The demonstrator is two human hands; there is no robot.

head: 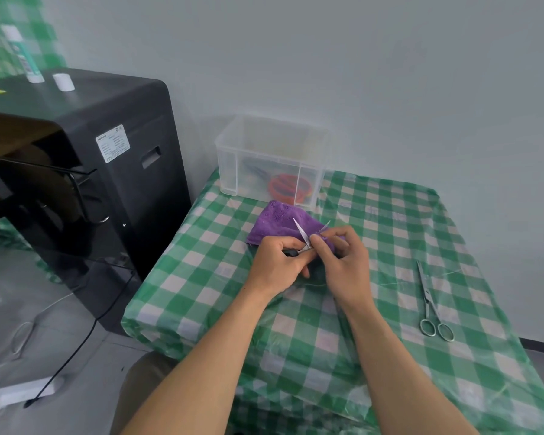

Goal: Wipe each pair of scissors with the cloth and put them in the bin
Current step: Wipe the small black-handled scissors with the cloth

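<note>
My left hand [277, 265] grips the dark handles of small scissors [302, 232], whose blades are spread apart and point away from me. My right hand [343, 262] pinches a fold of the purple cloth [277, 221] against the right blade. The rest of the cloth lies on the green checked table in front of the bin. A clear plastic bin [230, 161] stands at the table's far edge with orange-handled scissors [288, 185] and other items inside. All-metal scissors [429, 302] lie shut on the table at the right.
A black machine [120, 171] stands left of the table, with a glue stick [25, 61] and a white cap [63, 81] on top. Cables and a power strip [16, 395] lie on the floor at left. A grey wall runs behind the table.
</note>
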